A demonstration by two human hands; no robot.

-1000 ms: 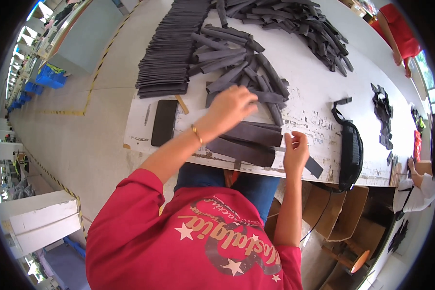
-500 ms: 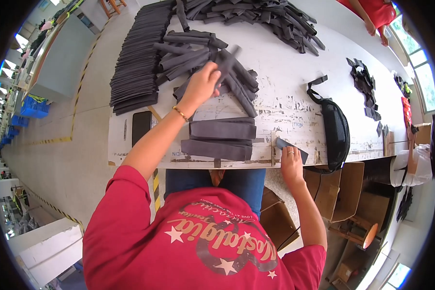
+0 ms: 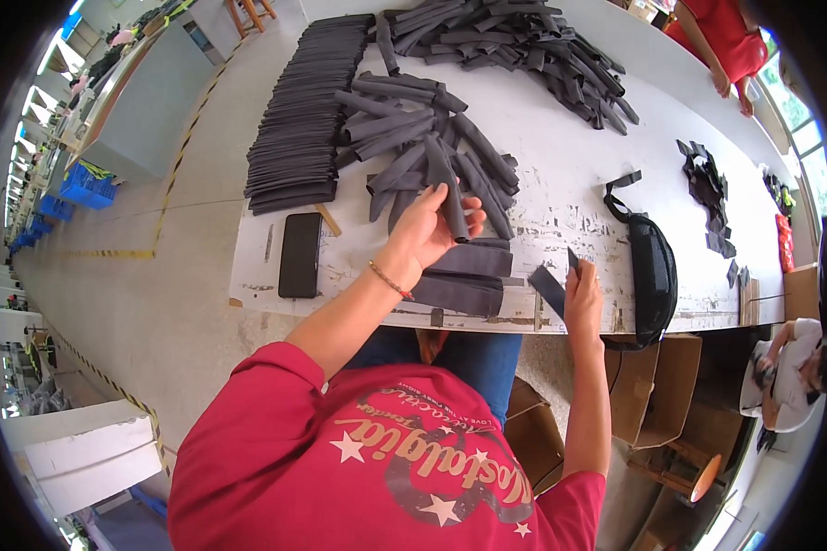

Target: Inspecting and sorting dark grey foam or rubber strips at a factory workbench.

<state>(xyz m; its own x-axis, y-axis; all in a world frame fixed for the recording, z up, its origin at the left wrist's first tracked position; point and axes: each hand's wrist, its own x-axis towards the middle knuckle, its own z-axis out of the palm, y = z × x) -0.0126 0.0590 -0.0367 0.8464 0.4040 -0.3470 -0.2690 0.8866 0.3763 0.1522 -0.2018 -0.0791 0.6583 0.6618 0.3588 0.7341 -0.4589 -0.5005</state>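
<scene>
My left hand (image 3: 429,228) is closed around the lower end of a dark grey fabric tube (image 3: 444,179), with the thumb on one side and the fingers on the other. Just beyond it lies a loose heap of similar fabric tubes (image 3: 390,124). Beneath and beside my left wrist, flat dark fabric pieces (image 3: 464,292) rest near the table's front edge, partly hidden by the hand. To their right, my right hand (image 3: 583,298) pinches a small dark piece (image 3: 573,261) whose kind I cannot make out. A flat dark strip (image 3: 549,290) touches the table beside those fingers.
A long, neat stack of dark fabric (image 3: 308,110) stands at the left of the white table (image 3: 560,165). A black phone (image 3: 300,255) lies nearer. Another heap (image 3: 524,46) is at the back. Right of my right hand lies a black mesh pouch (image 3: 651,275); cardboard boxes (image 3: 671,386) stand below.
My left hand has come back toward me from the heap with the fabric tube. My right hand has risen off the dark strip and holds a small dark piece upright. The view has shifted slightly.
</scene>
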